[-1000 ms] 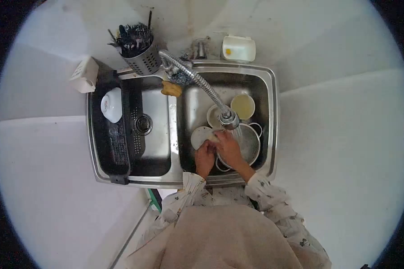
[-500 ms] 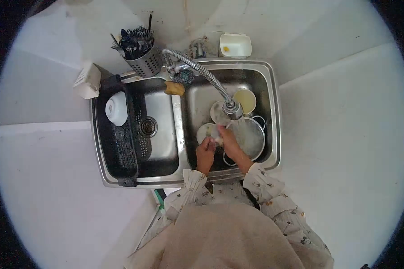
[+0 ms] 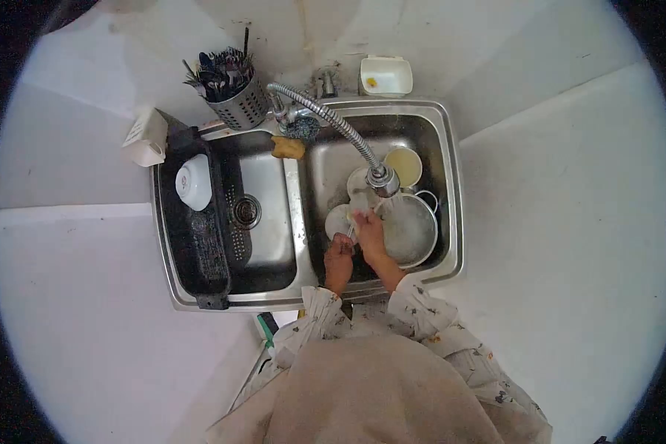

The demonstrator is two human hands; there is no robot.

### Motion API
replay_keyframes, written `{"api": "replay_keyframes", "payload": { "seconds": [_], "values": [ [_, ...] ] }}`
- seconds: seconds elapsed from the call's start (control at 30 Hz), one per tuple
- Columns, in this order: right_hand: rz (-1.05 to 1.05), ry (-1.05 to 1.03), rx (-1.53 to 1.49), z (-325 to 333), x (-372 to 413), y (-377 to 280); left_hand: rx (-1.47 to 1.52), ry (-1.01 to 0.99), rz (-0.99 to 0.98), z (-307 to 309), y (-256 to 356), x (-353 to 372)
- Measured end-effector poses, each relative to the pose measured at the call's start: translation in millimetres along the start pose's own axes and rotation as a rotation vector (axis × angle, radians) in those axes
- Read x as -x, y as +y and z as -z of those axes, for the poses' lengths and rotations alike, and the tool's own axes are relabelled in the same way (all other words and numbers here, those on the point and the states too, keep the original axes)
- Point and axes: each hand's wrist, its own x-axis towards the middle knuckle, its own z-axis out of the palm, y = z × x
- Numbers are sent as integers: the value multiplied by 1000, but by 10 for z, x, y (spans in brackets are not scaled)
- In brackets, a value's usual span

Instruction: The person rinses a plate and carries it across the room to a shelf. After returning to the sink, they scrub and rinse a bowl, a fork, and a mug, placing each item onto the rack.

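Observation:
Both hands are over the right basin [image 3: 324, 166], under the tap head [image 3: 383, 180]. My left hand [image 3: 339, 260] is closed on something thin that I cannot make out. Just right of it and a little higher, my right hand [image 3: 370, 235] is closed too; what its fingers hold is too small to name. Around them lie a pale bowl [image 3: 337, 220], another pale dish [image 3: 360, 185], a yellowish bowl [image 3: 405, 166] and a large round pot [image 3: 411, 231] holding cloudy water. Water runs near the fingers.
A perforated cutlery holder [image 3: 243, 107], full of utensils, stands behind the left basin [image 3: 270, 222]. A white bowl [image 3: 193, 183] sits in the black rack [image 3: 216, 251]. A yellow sponge [image 3: 288, 148] rests on the divider. Behind is a white container [image 3: 386, 76].
My right hand has moved slightly left, uncovering more of the large pot. My left hand has shifted slightly down, and a thin object now shows between the hands.

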Motion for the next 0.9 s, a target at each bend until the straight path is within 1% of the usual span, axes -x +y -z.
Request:
{"api": "replay_keyframes", "payload": {
  "seconds": [0.03,0.1,0.23,0.3,0.33,0.4,0.43,0.47,0.5,0.53,0.57,0.6,0.63,0.67,0.73,0.77,0.8,0.83,0.87,0.9],
  "values": [
    [1,0,1,0,53,-2,1,1,-1,-20,8,-29],
    [256,-25,268,3,139,28,-85,64,-75,-57,27,-84],
    [233,-62,378,255,144,-36,-181,100,-50,-104,86,-146],
    [295,-336,688,551,49,-20,-350,43,55,-98,22,-176],
    [298,-336,693,721,10,-8,-344,45,55,-89,8,-184],
    [286,-290,791,1095,-69,-20,-190,170,173,-67,23,-185],
    [227,-287,692,1295,-132,-86,-181,174,177,-87,-79,-174],
    [169,-283,591,1439,-212,-271,-94,216,91,-117,-239,-178],
    [253,-193,600,1538,-393,-359,-11,258,5,-127,-331,-191],
    [334,-103,605,1571,-612,-460,-144,206,-89,-35,-65,-169],
    [316,-67,604,1531,-785,-712,-143,211,-85,-64,-113,-169],
    [296,-31,602,1466,-930,-1072,57,168,32,-99,-206,-148],
    [381,9,664,1358,-1100,-1408,256,125,146,-123,-265,-132],
    [467,48,723,1225,-1260,-1725,255,132,148,-155,-259,-106],
    [551,33,660,960,-1522,-2200,288,156,2,-261,-215,-51],
    [621,0,658,857,-1906,-2222,286,160,7,-291,-215,-51],
    [691,-34,656,780,-2188,-2151,444,142,38,-316,-218,-48],
    [689,-39,655,743,-2205,-2095,602,122,67,-340,-225,-45],
    [923,132,723,678,-2194,-2065,602,124,70,-346,-163,-31],
    [1158,312,784,614,-2165,-2067,377,80,12,-328,-17,-22]
  ]
}}
